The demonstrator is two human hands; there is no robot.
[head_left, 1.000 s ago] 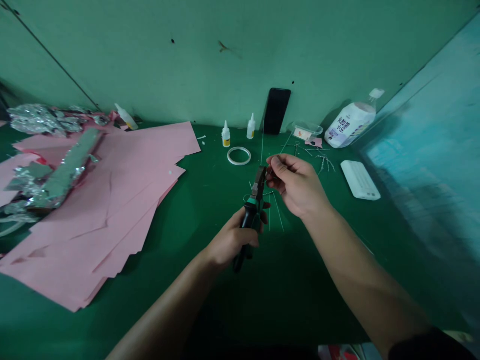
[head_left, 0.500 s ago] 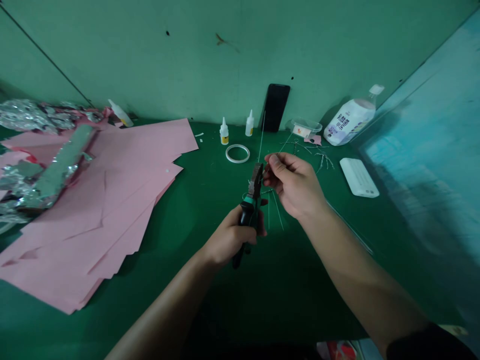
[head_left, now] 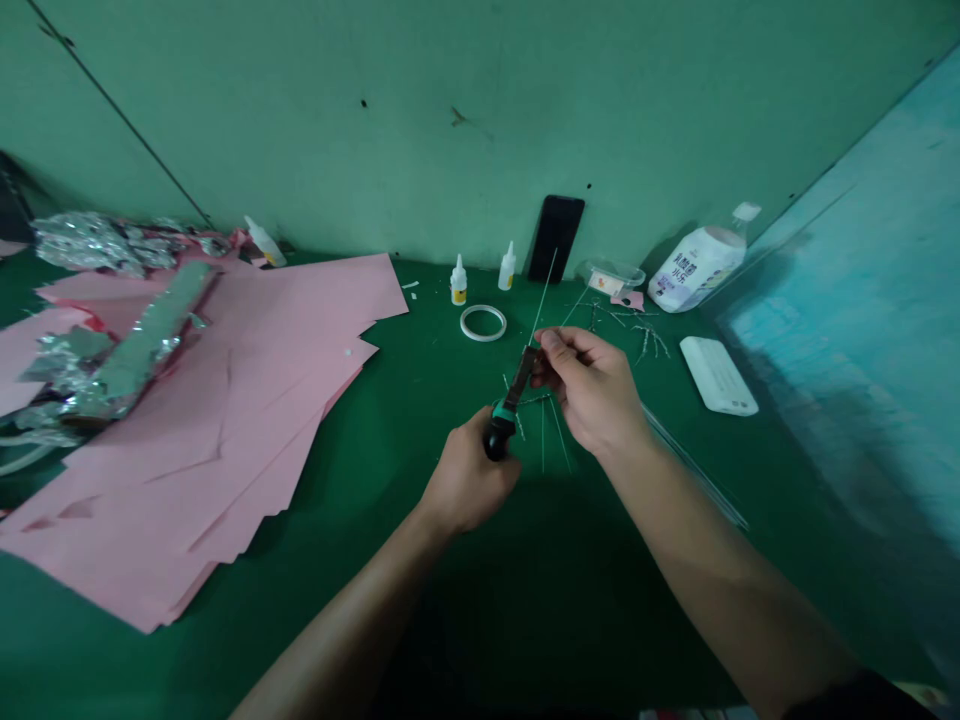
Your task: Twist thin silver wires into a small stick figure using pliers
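My left hand (head_left: 469,475) is wrapped round the black and green handles of a pair of pliers (head_left: 516,388), whose jaws point up and away from me. Close beside the jaws, my right hand (head_left: 589,380) pinches a thin wire (head_left: 544,295) between thumb and fingers. The wire rises from the jaw tips at a slant, its far end in front of the phone. Whether the jaws bite on it is hard to make out. Beneath both hands, several thin wires (head_left: 556,435) lie spread on the green table, partly hidden by the pliers and fingers.
Pink paper sheets (head_left: 285,350) and crumpled foil (head_left: 97,240) cover the left. Glue bottles (head_left: 458,282), a white ring (head_left: 483,323), a leaning phone (head_left: 556,238), a clear tub (head_left: 615,275), twisted wires (head_left: 651,338), a drink bottle (head_left: 697,262), a white power bank (head_left: 718,375) and straight wires (head_left: 697,465) lie around.
My left hand has turned the pliers, so the jaws tip rightward, toward my right fingers. The wire leans further right. The whole view has shifted slightly.
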